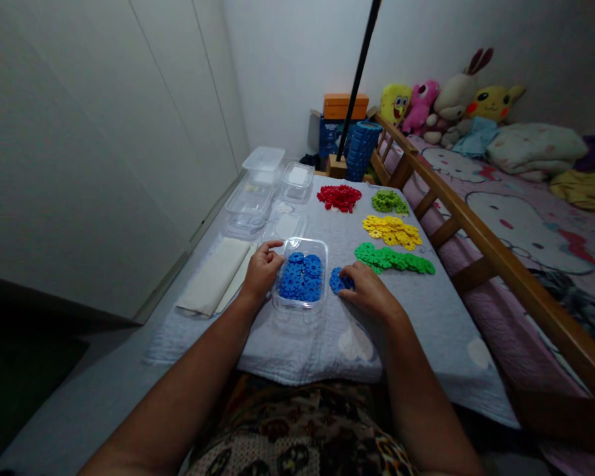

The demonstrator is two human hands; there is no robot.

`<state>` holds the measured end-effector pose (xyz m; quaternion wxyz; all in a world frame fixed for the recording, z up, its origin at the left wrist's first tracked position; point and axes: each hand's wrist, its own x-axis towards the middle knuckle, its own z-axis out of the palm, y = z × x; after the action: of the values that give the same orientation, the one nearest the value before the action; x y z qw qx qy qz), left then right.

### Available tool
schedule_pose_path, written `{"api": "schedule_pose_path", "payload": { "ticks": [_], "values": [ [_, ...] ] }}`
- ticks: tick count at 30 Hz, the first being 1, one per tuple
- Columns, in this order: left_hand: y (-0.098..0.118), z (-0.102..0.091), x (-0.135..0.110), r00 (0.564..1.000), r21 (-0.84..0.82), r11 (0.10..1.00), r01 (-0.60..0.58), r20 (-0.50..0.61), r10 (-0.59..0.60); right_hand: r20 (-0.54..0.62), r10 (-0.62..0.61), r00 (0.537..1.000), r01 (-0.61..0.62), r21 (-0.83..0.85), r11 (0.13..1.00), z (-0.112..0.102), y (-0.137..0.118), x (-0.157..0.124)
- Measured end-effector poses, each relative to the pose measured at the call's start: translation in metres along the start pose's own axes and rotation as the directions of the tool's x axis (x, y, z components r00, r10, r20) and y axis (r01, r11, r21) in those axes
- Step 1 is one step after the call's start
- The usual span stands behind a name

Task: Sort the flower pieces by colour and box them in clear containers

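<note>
Clearly enough, the head view has the left hand (264, 268) at the left side of a clear box (305, 244), its fingers parted and the tips at the rim. Inside the box sit blue flower-shaped pieces (291, 283), grouped side by side. Just right of the box, on the cloth-covered worktop (426, 317), lie the loose blue pieces (335, 281). The right hand (369, 287) reaches over them, its bent fingers on the pieces' right part, leaving the left part uncovered; I cannot quite tell, in this dim light, whether they have gripped one. Beyond that hand lie the green pieces (395, 258), then the yellow pieces (391, 231), with the red pieces (339, 197) and the lime-green pieces (389, 201) farther back. A folded beige sheet (215, 277) lies left of the left hand.
</note>
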<state>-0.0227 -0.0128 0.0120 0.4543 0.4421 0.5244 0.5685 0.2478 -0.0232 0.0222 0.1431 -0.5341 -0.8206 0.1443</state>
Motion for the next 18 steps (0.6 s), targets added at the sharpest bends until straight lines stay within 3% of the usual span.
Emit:
{"api": "schedule_pose_path", "payload": {
  "ticks": [5,11,18],
  "values": [
    [0.000,0.000,0.000,1.000,0.007,1.000,0.007,-0.002,-0.007,-0.005,0.004,1.000,-0.004,0.082,0.997,-0.001,-0.001,0.001],
    [-0.001,0.000,0.001,1.000,0.004,1.000,0.009,-0.002,-0.009,0.069,0.053,0.996,-0.074,0.361,0.930,-0.022,-0.003,0.004],
    [0.001,0.000,0.000,1.000,-0.004,1.000,0.018,-0.008,-0.018,-0.127,0.088,0.988,-0.007,0.532,0.847,-0.033,-0.033,0.022]
  ]
}}
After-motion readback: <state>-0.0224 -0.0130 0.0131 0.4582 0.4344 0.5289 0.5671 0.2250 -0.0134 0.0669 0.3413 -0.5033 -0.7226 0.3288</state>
